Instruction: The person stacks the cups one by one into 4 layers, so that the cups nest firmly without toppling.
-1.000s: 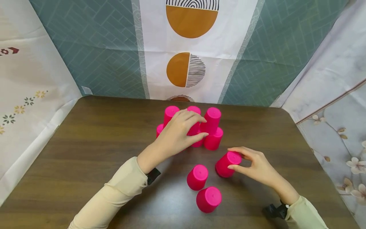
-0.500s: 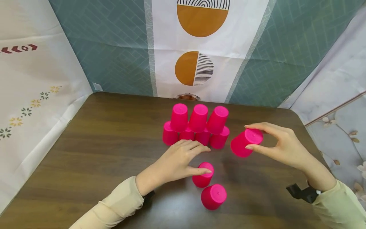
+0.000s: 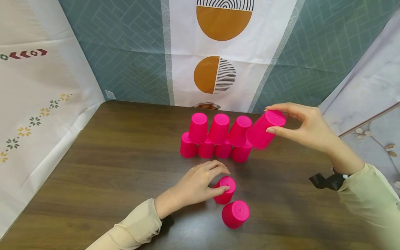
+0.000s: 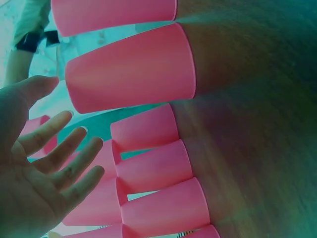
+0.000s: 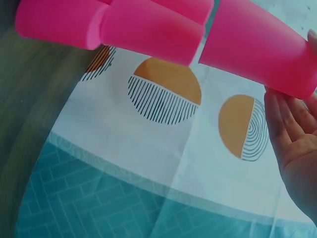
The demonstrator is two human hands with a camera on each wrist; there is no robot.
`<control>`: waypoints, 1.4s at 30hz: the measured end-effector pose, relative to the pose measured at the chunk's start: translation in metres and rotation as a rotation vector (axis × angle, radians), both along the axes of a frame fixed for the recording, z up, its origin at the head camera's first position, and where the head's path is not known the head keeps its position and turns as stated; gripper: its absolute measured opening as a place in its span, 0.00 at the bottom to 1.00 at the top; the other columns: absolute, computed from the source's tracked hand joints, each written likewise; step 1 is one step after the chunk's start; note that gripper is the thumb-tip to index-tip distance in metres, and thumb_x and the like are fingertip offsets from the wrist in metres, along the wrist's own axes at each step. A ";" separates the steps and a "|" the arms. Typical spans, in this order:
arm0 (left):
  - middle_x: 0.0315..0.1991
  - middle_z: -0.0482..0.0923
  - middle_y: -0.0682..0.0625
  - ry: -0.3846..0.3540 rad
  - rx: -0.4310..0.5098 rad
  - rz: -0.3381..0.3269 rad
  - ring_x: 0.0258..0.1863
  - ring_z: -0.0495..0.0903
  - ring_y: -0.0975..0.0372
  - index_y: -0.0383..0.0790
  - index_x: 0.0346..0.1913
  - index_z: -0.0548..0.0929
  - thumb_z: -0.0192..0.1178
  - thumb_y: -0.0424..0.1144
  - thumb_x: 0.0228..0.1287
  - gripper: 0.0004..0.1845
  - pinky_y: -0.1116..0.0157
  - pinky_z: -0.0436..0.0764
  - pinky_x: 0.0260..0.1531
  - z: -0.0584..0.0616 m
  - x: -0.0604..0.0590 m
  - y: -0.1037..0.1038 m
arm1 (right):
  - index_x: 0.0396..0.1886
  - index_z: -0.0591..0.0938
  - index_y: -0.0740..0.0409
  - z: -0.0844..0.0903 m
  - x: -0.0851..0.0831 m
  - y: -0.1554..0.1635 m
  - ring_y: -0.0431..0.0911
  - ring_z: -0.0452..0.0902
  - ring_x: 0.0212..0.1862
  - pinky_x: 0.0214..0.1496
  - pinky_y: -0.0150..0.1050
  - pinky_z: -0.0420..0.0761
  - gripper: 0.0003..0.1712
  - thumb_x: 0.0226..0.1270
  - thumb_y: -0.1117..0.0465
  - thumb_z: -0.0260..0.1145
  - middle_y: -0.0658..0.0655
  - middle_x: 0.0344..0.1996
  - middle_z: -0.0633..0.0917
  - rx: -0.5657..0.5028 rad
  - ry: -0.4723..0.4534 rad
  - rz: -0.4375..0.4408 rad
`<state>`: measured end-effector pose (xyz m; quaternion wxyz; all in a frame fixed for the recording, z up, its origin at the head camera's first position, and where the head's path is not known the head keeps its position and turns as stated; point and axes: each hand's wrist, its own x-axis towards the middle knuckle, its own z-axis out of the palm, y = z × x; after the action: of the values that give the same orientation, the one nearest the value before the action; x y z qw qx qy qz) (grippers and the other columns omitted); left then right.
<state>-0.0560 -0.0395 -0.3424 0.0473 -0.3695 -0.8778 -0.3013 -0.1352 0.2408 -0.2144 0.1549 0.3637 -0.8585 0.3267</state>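
Brown table (image 3: 93, 180) at centre holds two finished cup tiers (image 3: 218, 137). Right hand (image 3: 307, 126) pinches a cup (image 3: 265, 129) beside them. Left hand (image 3: 197, 182) curls round a loose cup (image 3: 225, 189); another cup (image 3: 235, 214) waits.

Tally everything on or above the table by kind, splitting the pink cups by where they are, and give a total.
Pink cups in the stack: 7 (4 in the bottom row, 3 on top)
Pink cup held tilted in the right hand: 1
Pink cup gripped by the left hand: 1
Pink cup standing loose on the table: 1
Total: 10 cups
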 end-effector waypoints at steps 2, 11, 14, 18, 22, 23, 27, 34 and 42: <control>0.49 0.75 0.58 -0.014 -0.003 -0.004 0.48 0.76 0.68 0.48 0.50 0.79 0.64 0.50 0.57 0.19 0.66 0.77 0.47 -0.002 0.000 0.000 | 0.52 0.80 0.62 0.005 -0.005 -0.001 0.34 0.80 0.36 0.38 0.21 0.75 0.33 0.39 0.77 0.75 0.43 0.43 0.84 -0.067 -0.076 -0.010; 0.48 0.75 0.59 -0.063 -0.035 0.007 0.46 0.76 0.67 0.49 0.51 0.78 0.64 0.52 0.56 0.21 0.67 0.78 0.42 -0.005 0.001 0.005 | 0.56 0.79 0.56 0.015 -0.028 -0.018 0.37 0.80 0.39 0.40 0.21 0.77 0.27 0.53 0.68 0.71 0.42 0.44 0.83 -0.211 -0.286 -0.137; 0.50 0.75 0.59 -0.083 -0.050 -0.006 0.47 0.76 0.67 0.49 0.52 0.78 0.64 0.53 0.56 0.23 0.68 0.78 0.41 -0.005 0.001 0.007 | 0.55 0.79 0.56 0.015 -0.032 -0.027 0.36 0.80 0.39 0.40 0.22 0.77 0.28 0.51 0.67 0.72 0.42 0.44 0.82 -0.197 -0.244 -0.136; 0.51 0.75 0.58 -0.102 -0.095 -0.018 0.48 0.76 0.66 0.50 0.58 0.75 0.64 0.54 0.55 0.28 0.68 0.78 0.42 -0.005 0.002 0.010 | 0.54 0.80 0.56 0.014 -0.034 -0.036 0.36 0.80 0.39 0.42 0.22 0.76 0.29 0.49 0.67 0.74 0.41 0.45 0.82 -0.157 -0.164 -0.115; 0.51 0.76 0.56 -0.128 -0.129 -0.033 0.47 0.76 0.67 0.49 0.61 0.73 0.66 0.52 0.54 0.31 0.70 0.78 0.42 -0.009 0.002 0.012 | 0.54 0.80 0.55 0.012 -0.039 -0.043 0.35 0.79 0.38 0.43 0.22 0.76 0.28 0.49 0.65 0.75 0.41 0.44 0.82 -0.113 -0.128 -0.106; 0.50 0.76 0.56 -0.144 -0.128 -0.035 0.46 0.76 0.67 0.48 0.61 0.74 0.66 0.51 0.54 0.31 0.71 0.77 0.42 -0.010 0.002 0.012 | 0.54 0.80 0.55 0.011 -0.041 -0.045 0.35 0.79 0.38 0.44 0.22 0.76 0.28 0.49 0.64 0.75 0.42 0.44 0.82 -0.098 -0.127 -0.108; 0.45 0.78 0.55 -0.211 -0.082 -0.027 0.40 0.77 0.70 0.45 0.58 0.77 0.71 0.47 0.49 0.31 0.74 0.76 0.39 -0.011 0.000 0.014 | 0.55 0.80 0.53 0.008 -0.045 -0.048 0.34 0.79 0.39 0.43 0.22 0.75 0.28 0.51 0.58 0.74 0.47 0.46 0.82 -0.032 -0.143 -0.135; 0.41 0.81 0.55 -0.250 -0.050 0.020 0.36 0.78 0.70 0.43 0.51 0.81 0.75 0.46 0.43 0.28 0.68 0.75 0.44 -0.008 -0.003 0.015 | 0.56 0.79 0.49 0.004 -0.054 -0.055 0.36 0.78 0.40 0.44 0.22 0.74 0.28 0.53 0.53 0.73 0.50 0.49 0.82 0.010 -0.196 -0.148; 0.36 0.79 0.54 -0.300 -0.076 -0.002 0.32 0.75 0.70 0.43 0.47 0.82 0.75 0.44 0.42 0.25 0.72 0.74 0.37 -0.001 -0.008 0.020 | 0.57 0.79 0.47 0.001 -0.058 -0.059 0.39 0.76 0.43 0.44 0.25 0.74 0.28 0.54 0.53 0.72 0.51 0.50 0.82 -0.003 -0.247 -0.172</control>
<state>-0.0637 -0.0199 -0.3438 -0.0987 -0.3226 -0.8854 -0.3197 -0.1931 0.1823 -0.2135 0.0762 0.2457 -0.8985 0.3558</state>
